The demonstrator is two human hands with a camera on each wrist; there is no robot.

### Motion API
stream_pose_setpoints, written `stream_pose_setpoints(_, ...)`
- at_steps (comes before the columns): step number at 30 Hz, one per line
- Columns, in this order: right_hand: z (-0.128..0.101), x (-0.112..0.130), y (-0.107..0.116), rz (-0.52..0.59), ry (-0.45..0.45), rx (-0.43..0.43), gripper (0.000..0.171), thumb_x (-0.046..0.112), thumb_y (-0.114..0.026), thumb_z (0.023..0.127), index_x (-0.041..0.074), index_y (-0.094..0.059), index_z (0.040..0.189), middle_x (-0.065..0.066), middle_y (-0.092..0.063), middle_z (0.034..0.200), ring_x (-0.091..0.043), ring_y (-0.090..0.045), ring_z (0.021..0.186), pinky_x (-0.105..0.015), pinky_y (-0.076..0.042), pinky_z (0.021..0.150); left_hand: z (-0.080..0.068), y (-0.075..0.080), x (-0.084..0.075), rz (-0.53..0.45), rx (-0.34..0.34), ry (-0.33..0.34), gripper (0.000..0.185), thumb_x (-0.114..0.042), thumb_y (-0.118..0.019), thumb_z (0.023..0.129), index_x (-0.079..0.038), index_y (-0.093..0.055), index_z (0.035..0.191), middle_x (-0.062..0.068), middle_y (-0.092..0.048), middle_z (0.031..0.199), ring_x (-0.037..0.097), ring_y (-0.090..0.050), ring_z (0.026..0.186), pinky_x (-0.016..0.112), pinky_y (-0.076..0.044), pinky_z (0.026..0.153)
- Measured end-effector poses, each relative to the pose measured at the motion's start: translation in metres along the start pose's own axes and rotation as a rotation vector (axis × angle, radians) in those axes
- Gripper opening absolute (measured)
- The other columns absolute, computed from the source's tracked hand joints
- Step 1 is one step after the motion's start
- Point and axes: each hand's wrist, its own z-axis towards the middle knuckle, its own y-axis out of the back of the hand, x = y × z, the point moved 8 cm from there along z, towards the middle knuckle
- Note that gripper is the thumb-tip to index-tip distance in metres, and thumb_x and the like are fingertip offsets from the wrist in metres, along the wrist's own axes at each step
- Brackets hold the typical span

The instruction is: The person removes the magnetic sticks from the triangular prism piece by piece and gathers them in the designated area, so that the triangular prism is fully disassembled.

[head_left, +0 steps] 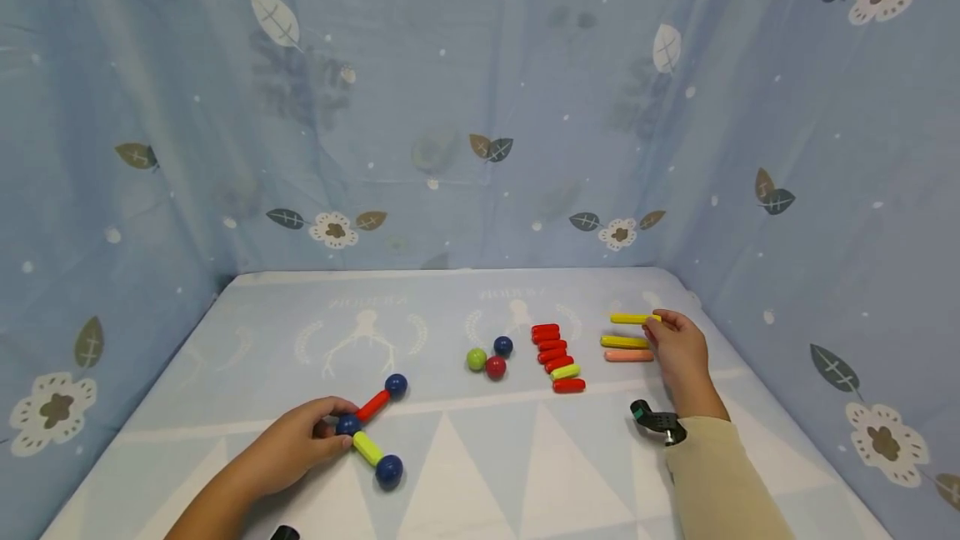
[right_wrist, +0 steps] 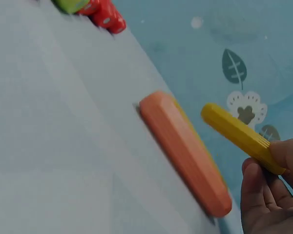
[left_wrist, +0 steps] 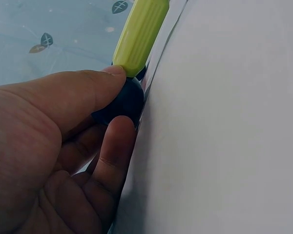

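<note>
Materials: plastic pieces on printed cloth.
Yellow stick ribbed, matt plastic; orange stick smooth, satin; dark blue ball glossy; surface and backdrop matt woven cloth.

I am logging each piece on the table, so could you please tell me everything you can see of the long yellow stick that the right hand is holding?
The yellow stick is a long, slim bar with lengthwise ridges and a rounded end; it looks like matte plastic. The right hand pinches one end with its fingertips, so the free end points away to the left. In the wrist view it appears lifted off the table, above the orange stick, and nothing else touches it.
</note>
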Motion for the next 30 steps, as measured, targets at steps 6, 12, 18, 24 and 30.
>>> stream_pose_setpoints(6, 0.008, -0.02, 0.012, -0.072, -0.015, -0.054, 0.044, 0.034, -0.055, 0.097, 0.021, -0.049, 0.139, -0.002, -0.045, 0.137, -0.013, -0.054, 0.117, -0.023, -0.048, 0.093, 0.0, -0.001, 0.0, -0.002, 0.001, 0.004, 0.043, -0.038, -0.078, 0.076, -0.031, -0.062, 0.115, -0.001, -0.056, 0.088, 0.016, -0.05, 0.079, 0.032, -0.04, 0.067)
stream_pose_setpoints(12, 0.009, -0.023, 0.011, -0.184, 0.012, -0.056, 0.042, 0.034, -0.051, 0.099, 0.022, -0.05, 0.139, -0.004, -0.047, 0.138, -0.017, -0.052, 0.119, -0.026, -0.049, 0.091, 0.0, 0.0, -0.001, -0.001, -0.002, 0.005, 0.043, -0.038, -0.079, 0.076, -0.032, -0.062, 0.115, 0.0, -0.056, 0.086, 0.016, -0.05, 0.078, 0.032, -0.04, 0.066)
stream_pose_setpoints(18, 0.007, -0.021, 0.006, -0.344, 0.047, -0.02, 0.038, 0.03, -0.048, 0.1, 0.019, -0.053, 0.137, -0.008, -0.046, 0.142, -0.023, -0.045, 0.124, -0.038, -0.045, 0.096, 0.0, 0.0, -0.002, 0.004, -0.005, -0.005, 0.043, -0.038, -0.078, 0.075, -0.032, -0.062, 0.115, -0.001, -0.056, 0.086, 0.016, -0.05, 0.078, 0.032, -0.04, 0.066)
stream_pose_setpoints(24, 0.004, -0.02, 0.004, -0.392, 0.048, -0.012, 0.036, 0.027, -0.047, 0.1, 0.019, -0.055, 0.135, -0.009, -0.049, 0.139, -0.023, -0.048, 0.117, -0.032, -0.046, 0.085, 0.0, 0.0, -0.001, 0.011, 0.0, -0.007, 0.044, -0.041, -0.078, 0.075, -0.033, -0.062, 0.115, -0.002, -0.057, 0.09, 0.016, -0.05, 0.079, 0.032, -0.04, 0.067)
stream_pose_setpoints(30, 0.006, -0.021, 0.003, -0.415, 0.035, -0.016, 0.036, 0.027, -0.048, 0.1, 0.019, -0.056, 0.134, -0.009, -0.049, 0.139, -0.024, -0.048, 0.115, -0.034, -0.047, 0.084, 0.0, 0.0, -0.001, 0.009, 0.003, -0.006, 0.043, -0.041, -0.077, 0.075, -0.033, -0.062, 0.114, -0.002, -0.057, 0.089, 0.016, -0.05, 0.079, 0.032, -0.04, 0.067)
